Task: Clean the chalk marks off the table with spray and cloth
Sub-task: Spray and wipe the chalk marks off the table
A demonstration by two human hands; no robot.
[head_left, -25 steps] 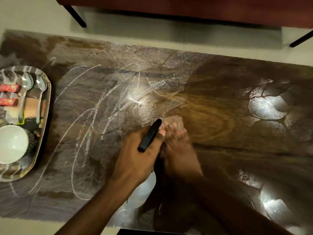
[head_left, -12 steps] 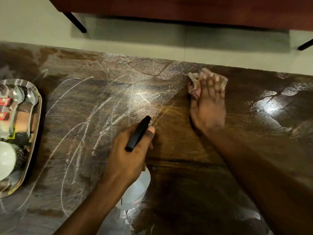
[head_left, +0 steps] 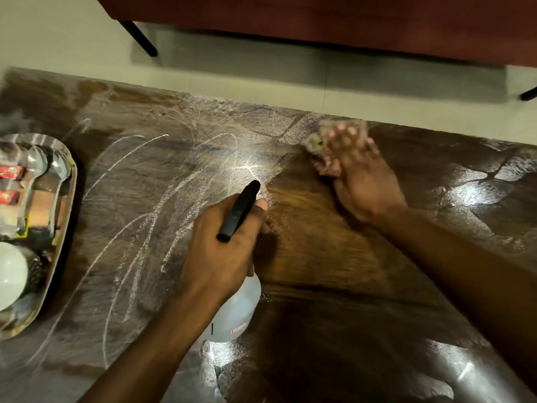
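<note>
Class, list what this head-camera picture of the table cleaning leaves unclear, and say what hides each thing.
1. Cloth: head view, motion blur and the right hand on it hide its shape and pattern.
2. Bottle: left hand covers its neck and trigger; label too small to read.
3. Tray: cut off by the left edge; the red packets' print is blurred.
4. Table: near side cut off by the bottom edge.
</note>
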